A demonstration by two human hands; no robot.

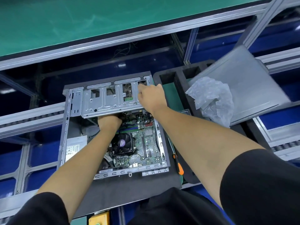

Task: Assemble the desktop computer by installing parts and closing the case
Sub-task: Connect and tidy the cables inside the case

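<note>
An open desktop case [64,143] lies flat on a dark mat. Inside it sit a green motherboard [142,143] with a black CPU fan [122,143] and a grey power supply [75,148]. A silver drive cage [107,101] is tilted up over the far half of the case. My left hand [109,122] reaches under the cage's near edge; its fingers are hidden. My right hand [151,96] grips the cage's right end with curled fingers. The grey side panel [253,88] leans apart at the right.
A crumpled plastic bag [211,98] lies on a black foam tray [178,88] right of the case. An orange-handled screwdriver [178,164] rests beside the case's right wall. Conveyor rails and a green shelf [81,21] surround the work spot. A yellow box [99,219] sits near my body.
</note>
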